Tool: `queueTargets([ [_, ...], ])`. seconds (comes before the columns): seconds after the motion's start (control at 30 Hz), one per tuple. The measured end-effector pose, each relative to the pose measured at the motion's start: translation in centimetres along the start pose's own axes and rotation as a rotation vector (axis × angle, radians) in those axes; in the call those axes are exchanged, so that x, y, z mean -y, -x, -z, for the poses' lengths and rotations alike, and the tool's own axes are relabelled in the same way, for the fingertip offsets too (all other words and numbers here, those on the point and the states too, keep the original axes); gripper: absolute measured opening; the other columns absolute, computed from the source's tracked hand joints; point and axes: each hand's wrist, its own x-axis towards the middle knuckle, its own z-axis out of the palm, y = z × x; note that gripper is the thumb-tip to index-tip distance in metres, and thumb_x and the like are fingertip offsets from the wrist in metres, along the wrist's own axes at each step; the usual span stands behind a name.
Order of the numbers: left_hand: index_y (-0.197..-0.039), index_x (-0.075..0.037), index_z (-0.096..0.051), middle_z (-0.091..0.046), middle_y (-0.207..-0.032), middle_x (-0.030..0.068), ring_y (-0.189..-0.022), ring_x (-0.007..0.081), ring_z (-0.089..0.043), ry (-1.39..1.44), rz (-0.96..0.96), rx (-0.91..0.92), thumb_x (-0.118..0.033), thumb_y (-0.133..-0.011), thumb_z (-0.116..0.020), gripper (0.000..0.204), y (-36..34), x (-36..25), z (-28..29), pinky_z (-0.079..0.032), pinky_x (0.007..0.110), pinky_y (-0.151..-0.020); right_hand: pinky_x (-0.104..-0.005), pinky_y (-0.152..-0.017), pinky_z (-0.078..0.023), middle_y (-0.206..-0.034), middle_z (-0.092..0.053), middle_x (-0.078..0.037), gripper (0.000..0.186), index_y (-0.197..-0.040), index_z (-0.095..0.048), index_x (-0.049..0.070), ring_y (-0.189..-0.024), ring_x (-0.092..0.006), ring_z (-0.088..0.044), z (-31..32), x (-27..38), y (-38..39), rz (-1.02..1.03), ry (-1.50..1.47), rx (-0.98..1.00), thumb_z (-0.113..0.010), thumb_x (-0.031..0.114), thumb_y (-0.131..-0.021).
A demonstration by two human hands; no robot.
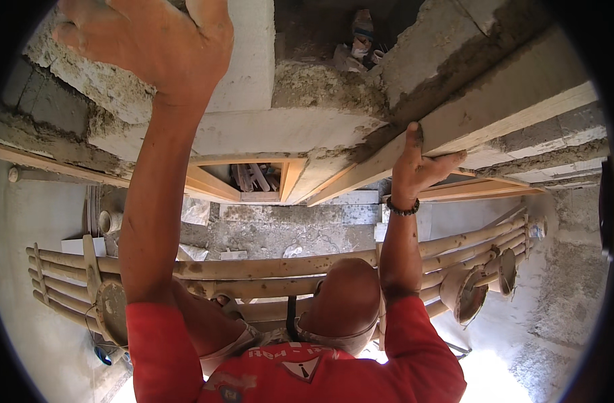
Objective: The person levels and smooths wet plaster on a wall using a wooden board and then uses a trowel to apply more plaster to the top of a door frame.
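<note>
My left hand [162, 43] is at the upper left, over a pale block edged with rough mortar [125, 107]. Its fingers are spread apart, some of them cut off by the picture's edge, and nothing shows in it. On the right, my right hand [421, 168], with a dark beaded bracelet at the wrist, grips the near edge of a long wooden beam [502, 111]. The thumb points up against the beam's side while the fingers stretch along its lower edge. The beam slants from the upper right down toward the middle, beside mortar-smeared blockwork [287, 134].
Bamboo poles [273, 269] form a platform under my legs. Dusty round containers [463, 294] sit at its right, and another round pan [112, 312] at its left. Below the blockwork is a wooden frame [293, 178]. Debris [361, 40] lies in the dark gap above.
</note>
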Motion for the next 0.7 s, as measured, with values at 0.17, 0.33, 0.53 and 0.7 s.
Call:
queueTargets([
  [0.17,-0.149,0.008,-0.036,-0.034,-0.149,0.0368,-0.139,0.0518,-0.031,-0.091,-0.109,-0.052,-0.039,-0.102,-0.046,0.068,0.2,1.5,-1.0,-0.02,0.057,-0.116,-0.0473,-0.102,-0.039,-0.127,-0.051,-0.028,0.078,-0.13,-0.046,-0.015,-0.115,-0.0407,-0.051,-1.1,-2.3,3.5,-0.007,-0.064,0.03,-0.087,0.024,-0.076],
  [0.33,-0.148,0.013,-0.03,-0.029,-0.149,0.0387,-0.14,0.0577,-0.02,0.151,0.083,0.086,-0.054,-0.102,-0.041,0.082,0.4,-1.0,0.5,-0.01,0.071,-0.113,-0.0479,-0.103,-0.039,-0.128,-0.05,-0.029,0.09,-0.138,-0.038,-0.013,-0.115,-0.0417,-0.051,-2.4,-5.8,8.6,-0.094,-0.136,0.057,-0.088,0.027,-0.075],
  [0.53,-0.157,0.003,-0.023,-0.009,-0.164,0.0305,-0.149,0.0552,-0.005,0.141,0.291,0.236,-0.053,-0.103,-0.039,0.08,-2.9,-2.0,2.8,-0.009,0.068,-0.115,-0.0522,-0.094,-0.043,-0.115,-0.053,-0.027,0.073,-0.129,-0.047,-0.007,-0.107,-0.0466,-0.054,-2.4,-5.7,8.6,-0.04,-0.178,0.073,-0.085,0.02,-0.073],
  [0.7,-0.158,0.0,-0.021,-0.009,-0.164,0.0282,-0.149,0.0544,-0.007,0.052,0.298,0.25,-0.049,-0.104,-0.034,0.074,-2.7,-2.5,3.3,-0.012,0.066,-0.116,-0.0513,-0.085,-0.044,-0.108,-0.052,-0.025,0.068,-0.125,-0.046,-0.005,-0.099,-0.0462,-0.053,-0.4,-3.6,5.9,-0.105,-0.228,0.137,-0.084,0.018,-0.073],
])
